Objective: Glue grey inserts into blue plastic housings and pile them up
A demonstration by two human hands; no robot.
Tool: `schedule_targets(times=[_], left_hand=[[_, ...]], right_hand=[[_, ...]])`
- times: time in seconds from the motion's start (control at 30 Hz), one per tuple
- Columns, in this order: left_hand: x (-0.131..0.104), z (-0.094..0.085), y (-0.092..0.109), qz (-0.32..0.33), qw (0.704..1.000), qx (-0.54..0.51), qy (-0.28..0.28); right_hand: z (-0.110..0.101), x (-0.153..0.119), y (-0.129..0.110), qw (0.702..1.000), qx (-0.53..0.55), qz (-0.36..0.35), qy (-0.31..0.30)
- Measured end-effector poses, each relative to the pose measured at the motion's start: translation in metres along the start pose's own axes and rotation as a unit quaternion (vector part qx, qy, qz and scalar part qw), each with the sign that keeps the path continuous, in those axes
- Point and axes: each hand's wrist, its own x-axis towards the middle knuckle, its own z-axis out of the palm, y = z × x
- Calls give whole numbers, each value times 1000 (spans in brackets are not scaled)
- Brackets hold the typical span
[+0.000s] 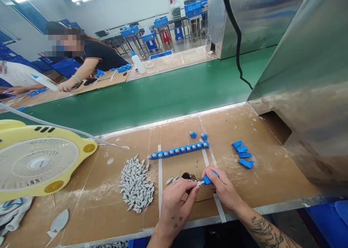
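Blue plastic part [207,180] is held above the worktop [261,190], near the middle of its front edge. The right hand [223,187] pinches this part between thumb and fingers. The left hand [176,199] pinches a small grey piece [200,183] between thumb and fingertips, at the end of the blue plastic part that faces the left hand. Whether the piece is seated in the part cannot be determined.

Just beyond the left hand, a round black container [186,176] and two loose grey pieces [172,180] lie on the worktop. Farther toward the far edge, a row of blue parts [179,151] extends across two pale tape strips [160,175]; grey tips are visible on these units. Two separate blue units [198,135] stand beyond the right portion of the row. Four blue parts [244,155] lie toward the right edge. A pile of grey pieces [137,184] lies left of the left tape strip.

A yellow fan [40,161] occupies the left end. Beyond the far edge runs a green belt [163,95]; a metal enclosure [307,95] borders the right side. Across the belt, a person in a dark shirt [99,56] leans over another work surface.
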Motion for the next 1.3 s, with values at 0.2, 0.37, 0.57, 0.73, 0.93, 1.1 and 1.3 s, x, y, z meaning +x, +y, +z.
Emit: schedule_targets(times=[0.2, 0.37, 0.57, 0.73, 0.93, 1.1, 1.3], left_hand=[[-1, 10, 4, -13, 999, -38, 3], [-4, 13, 5, -28, 999, -44, 6], [21, -8, -19, -130, 989, -53, -56], [79, -31, -56, -212, 965, 135, -78], [119, -3, -87, -259, 931, 215, -143], [108, 5, -87, -251, 935, 203, -145], [75, -21, -78, -200, 961, 165, -95]], right_hand=[[10, -1, 5, 999, 41, 4, 27], [19, -2, 10, 998, 48, -12, 42], [-5, 32, -17, 975, -198, -94, -27], [-38, 104, -71, 896, -412, -153, 58], [-26, 154, -85, 846, -515, -134, 9], [-24, 135, -89, 865, -475, -157, -20], [-42, 71, -99, 921, -335, -179, -82]])
